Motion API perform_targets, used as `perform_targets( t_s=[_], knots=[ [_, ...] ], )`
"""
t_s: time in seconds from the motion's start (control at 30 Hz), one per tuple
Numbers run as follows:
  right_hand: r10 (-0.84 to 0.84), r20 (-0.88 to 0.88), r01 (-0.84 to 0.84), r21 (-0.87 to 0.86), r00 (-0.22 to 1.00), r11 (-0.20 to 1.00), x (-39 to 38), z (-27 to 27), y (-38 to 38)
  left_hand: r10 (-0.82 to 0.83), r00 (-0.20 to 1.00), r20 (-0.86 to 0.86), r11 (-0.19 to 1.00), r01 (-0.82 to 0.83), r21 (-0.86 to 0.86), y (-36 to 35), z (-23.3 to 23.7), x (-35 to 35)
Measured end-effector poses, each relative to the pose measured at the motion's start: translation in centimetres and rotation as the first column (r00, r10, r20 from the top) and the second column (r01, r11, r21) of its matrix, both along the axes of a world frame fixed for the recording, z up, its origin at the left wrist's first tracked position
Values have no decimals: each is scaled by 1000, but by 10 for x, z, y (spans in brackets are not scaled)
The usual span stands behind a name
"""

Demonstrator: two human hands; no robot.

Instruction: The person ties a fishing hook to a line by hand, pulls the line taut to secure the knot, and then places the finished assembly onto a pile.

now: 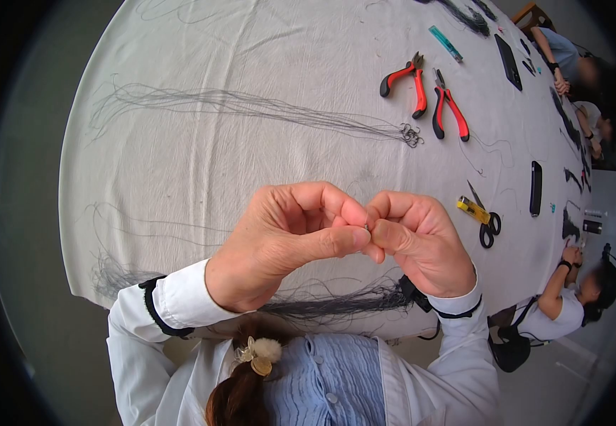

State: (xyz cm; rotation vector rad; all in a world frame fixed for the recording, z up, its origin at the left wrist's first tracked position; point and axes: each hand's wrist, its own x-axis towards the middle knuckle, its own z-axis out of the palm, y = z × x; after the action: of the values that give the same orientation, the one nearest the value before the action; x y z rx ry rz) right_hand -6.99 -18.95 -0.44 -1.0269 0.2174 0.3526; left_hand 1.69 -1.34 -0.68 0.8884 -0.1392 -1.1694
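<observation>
My left hand (287, 231) and my right hand (421, 238) meet above the near part of the table, fingertips touching. Both are closed in a pinch around something tiny and dark, too small to name and mostly hidden by the fingers. Thin dark line (159, 232) on the cloth runs toward my left hand and goes out of sight behind it. Beneath my wrists lies a thick bundle of dark line (336, 304), its right end in a black holder (414, 292). Farther up, a looser bundle of line (251, 104) ends in a cluster of small hooks (411, 135).
Red-handled cutters (419, 92) and pliers (450, 113) lie beyond my hands, near a teal lighter (446, 44). To the right are a yellow lighter (473, 209), black scissors (491, 228) and phones (536, 189). Other people sit along the table's right edge.
</observation>
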Motion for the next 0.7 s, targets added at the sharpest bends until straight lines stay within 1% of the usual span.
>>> perform_targets(
  t_s=[0.17, 0.23, 0.3, 0.33, 0.37, 0.4, 0.43, 0.47, 0.53, 0.57, 0.63, 0.67, 0.7],
  knots=[
    [-27, -3, 26, -9, 1000, 1000, 2, 3, 1, -33, 999, -12, 999, 33, 17, -1, 0, 1],
    [-40, 4, 40, -25, 999, 999, 1, 6, 3, -35, 999, 20, 999, 35, 9, 0, 1, 0],
    [-72, 43, 79, -186, 996, 979, 1, 8, 3, -4, 999, 50, 1000, 3, 17, -1, -3, -3],
    [-72, 43, 79, -185, 996, 979, 2, 6, 2, 27, 996, 80, 999, -29, 23, -2, -4, -4],
    [-85, 232, 171, -384, 969, 907, 3, 2, 0, 27, 997, 79, 999, -29, 24, -2, -4, -3],
    [-52, 411, 290, -543, 910, 788, 4, -1, -1, 19, 989, 146, 999, -26, 41, -2, -3, -2],
    [-104, 458, 371, -546, 883, 751, 3, -2, -1, 11, 977, 212, 998, -23, 58, -2, -3, -1],
    [-105, 458, 372, -546, 883, 751, 4, 0, 1, 10, 977, 213, 998, -23, 58, -1, 0, 0],
    [-43, 651, 550, -602, 758, 579, 8, 4, 4, -101, 966, 239, 995, 99, 23, 0, 5, 0],
    [-44, 651, 551, -602, 758, 578, 7, 5, 4, -103, 966, 239, 995, 101, 24, 1, 6, 0],
    [176, 626, 495, -732, 760, 468, 5, 7, 2, -174, 936, 306, 984, 150, 99, 2, 7, 1],
    [177, 630, 499, -730, 756, 466, 3, 8, 3, -173, 934, 312, 984, 150, 98, 4, 6, 0],
    [171, 603, 481, -751, 779, 452, 3, 10, 2, -165, 945, 282, 986, 150, 73, 3, 5, 1]
  ],
)
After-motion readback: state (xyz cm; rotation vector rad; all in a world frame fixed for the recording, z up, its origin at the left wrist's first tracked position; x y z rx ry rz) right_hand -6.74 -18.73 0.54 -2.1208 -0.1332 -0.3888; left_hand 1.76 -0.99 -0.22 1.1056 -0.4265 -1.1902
